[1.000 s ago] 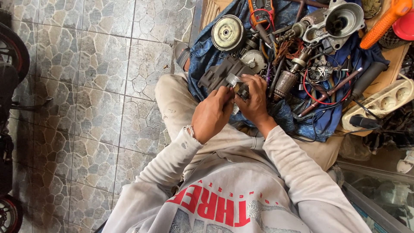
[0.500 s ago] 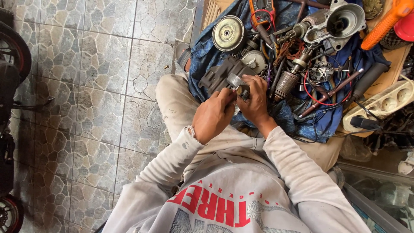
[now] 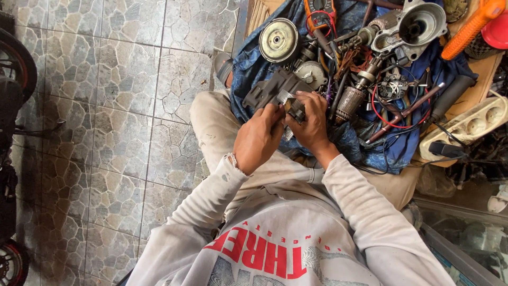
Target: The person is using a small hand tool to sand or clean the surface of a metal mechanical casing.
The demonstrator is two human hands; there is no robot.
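Observation:
Both my hands grip a dark grey power-tool housing (image 3: 272, 89) held over my lap. My left hand (image 3: 257, 139) clasps its near side, fingers curled around it. My right hand (image 3: 311, 123) holds the other side, fingertips pressed on a small metal part at the housing's middle. Just beyond lies a blue cloth (image 3: 386, 140) strewn with tool parts: a round grey disc (image 3: 278, 40), a copper-wound armature (image 3: 350, 103), a silver gear housing (image 3: 415, 26) and red wires (image 3: 382, 108).
An orange multimeter (image 3: 320, 10) lies at the top of the cloth. A cream power strip (image 3: 465, 130) with a black plug sits at right. An orange tool handle (image 3: 471, 29) is at top right. Stone-pattern floor tiles (image 3: 116, 106) spread left, with motorcycle wheels (image 3: 16, 63) at the edge.
The hands and housing have barely shifted; my right fingers moved slightly over the metal part at the housing's middle.

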